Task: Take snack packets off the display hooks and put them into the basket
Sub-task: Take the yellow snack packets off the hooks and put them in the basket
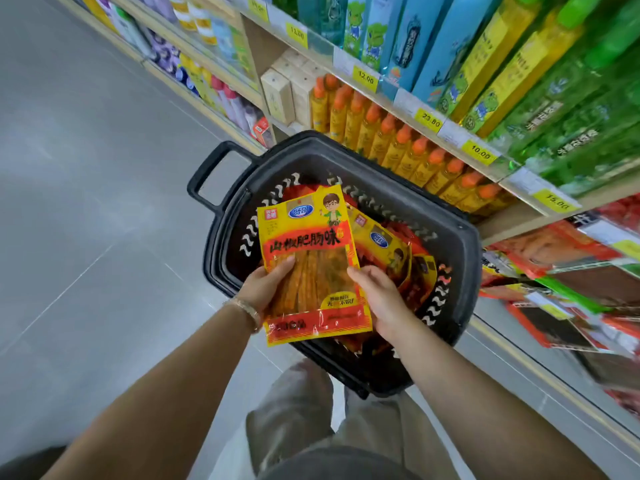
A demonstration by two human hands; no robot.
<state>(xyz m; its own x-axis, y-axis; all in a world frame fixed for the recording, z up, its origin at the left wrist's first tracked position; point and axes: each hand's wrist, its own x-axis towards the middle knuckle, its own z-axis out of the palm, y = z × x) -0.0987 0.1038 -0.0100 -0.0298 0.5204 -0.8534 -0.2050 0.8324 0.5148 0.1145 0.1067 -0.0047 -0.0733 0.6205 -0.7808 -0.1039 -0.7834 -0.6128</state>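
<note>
Yellow-and-red snack packet (311,258), 1 held up over the black basket (464,258), w/ both hands on it. Left hand (263,285) pinches the lower left edge, thumb on the front; right hand (377,299) clasps the lower right edge, thumb tip on the clear window. So the packet sits between the 2 hands, upright-ish, face to the camera, bottom seam below the wrists. A thin bracelet (247,311) rings the left wrist.

Inside the basket: at least 2 more yellow packets (384,242) of the same kind just behind the held one, plus red ones (412,292) under them; exact count can't be told. Basket has 1 handle (211,174) sticking out at the far left.

Basket stands on a grey tiled floor (86,202) in a shop aisle. Shelving runs along the right: a row of approx. a dozen orange-capped yellow bottles (408,150), green and blue boxes above, 6 yellow price tags (479,152) on the shelf edges. Lower right, more red packets on display (561,271), blurred. Grey trouser legs (298,410) show at bottom.
</note>
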